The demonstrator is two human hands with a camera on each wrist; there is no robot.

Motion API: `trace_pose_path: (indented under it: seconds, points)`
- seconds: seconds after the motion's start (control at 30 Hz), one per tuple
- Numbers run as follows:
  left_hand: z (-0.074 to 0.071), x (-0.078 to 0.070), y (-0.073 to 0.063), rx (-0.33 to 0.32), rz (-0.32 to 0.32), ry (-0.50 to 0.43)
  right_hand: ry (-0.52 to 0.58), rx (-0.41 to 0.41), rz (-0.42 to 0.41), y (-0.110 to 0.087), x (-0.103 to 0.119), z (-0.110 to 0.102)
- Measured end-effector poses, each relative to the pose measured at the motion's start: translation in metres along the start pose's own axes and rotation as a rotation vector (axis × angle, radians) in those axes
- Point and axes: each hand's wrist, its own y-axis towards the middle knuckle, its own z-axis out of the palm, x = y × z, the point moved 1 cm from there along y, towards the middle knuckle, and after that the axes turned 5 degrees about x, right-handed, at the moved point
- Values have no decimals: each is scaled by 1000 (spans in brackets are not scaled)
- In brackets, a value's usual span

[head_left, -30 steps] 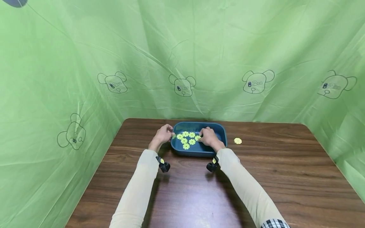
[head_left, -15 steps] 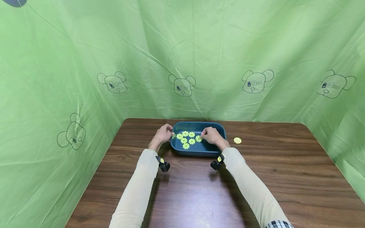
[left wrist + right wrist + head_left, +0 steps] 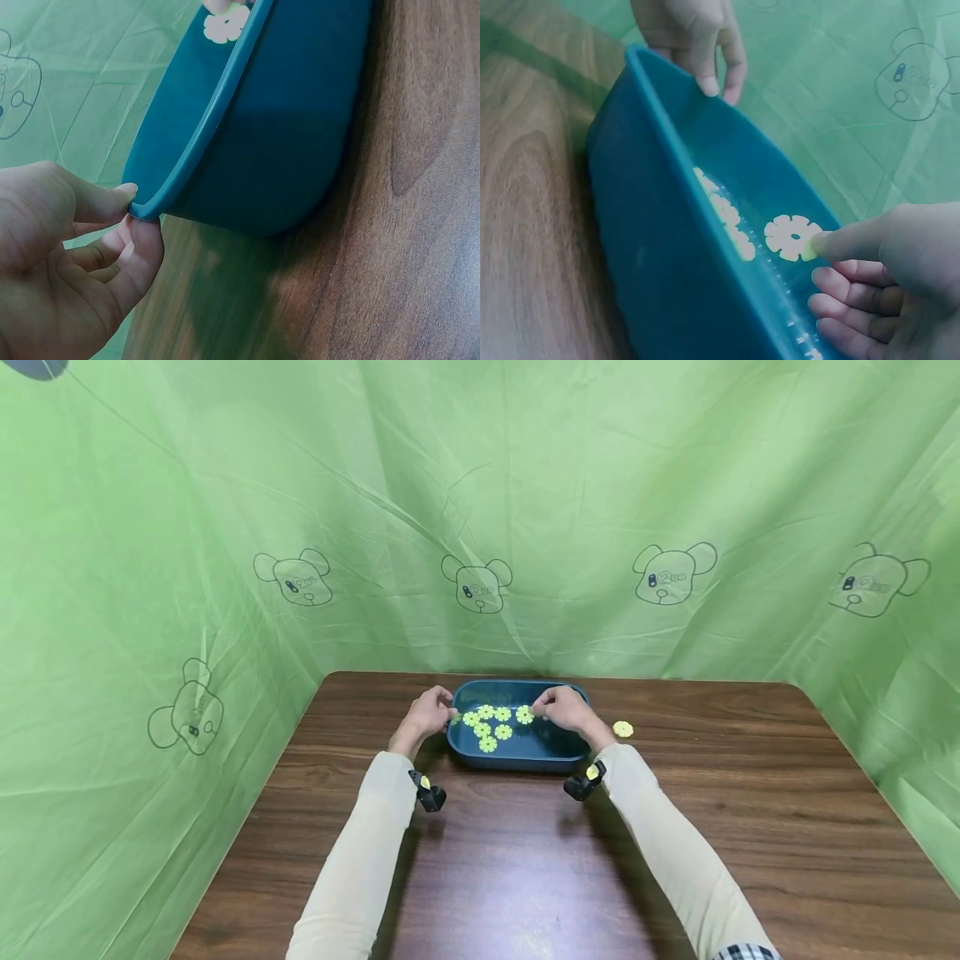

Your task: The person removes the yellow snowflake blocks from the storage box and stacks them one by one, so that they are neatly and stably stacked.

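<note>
A dark blue plastic tub (image 3: 517,765) stands near the far edge of the table. My left hand (image 3: 429,713) pinches its left rim, thumb inside and fingers outside, as the left wrist view shows at the rim (image 3: 202,135). Between the thumb and fingers of my right hand (image 3: 567,708) is a yellow flower-shaped plastic disc (image 3: 524,715), held by one edge above the tub floor. In the right wrist view the disc (image 3: 791,238) faces the camera, with slots round its edge and a hole in its centre. Several like discs (image 3: 483,728) lie in the tub's left half.
One more yellow disc (image 3: 622,729) lies on the brown wooden table (image 3: 750,793), right of the tub and close to my right wrist. Green cloth (image 3: 570,510) with bear-head drawings hangs behind the table and along both sides. Each wrist carries a small black camera (image 3: 428,791).
My right hand has moved right and up from the discs on the tub floor, bringing the pinched disc away from them. The left hand has stayed at the rim.
</note>
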Motion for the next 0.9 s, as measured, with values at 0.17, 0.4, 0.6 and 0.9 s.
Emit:
trace_pose_path:
  seconds: [0.17,0.4,0.6,0.9]
  points:
    - [0,0,0,3,-1,-4,6,-21,-9,-3,2,-7]
    - [0,1,1,6,-3,-5,22,-34,-8,-10,7,-19]
    - [0,3,3,9,-1,-5,-9,-46,7,-19,7,-33]
    - [1,4,5,-1,13,-10,35,-58,-17,-28,-3,-52]
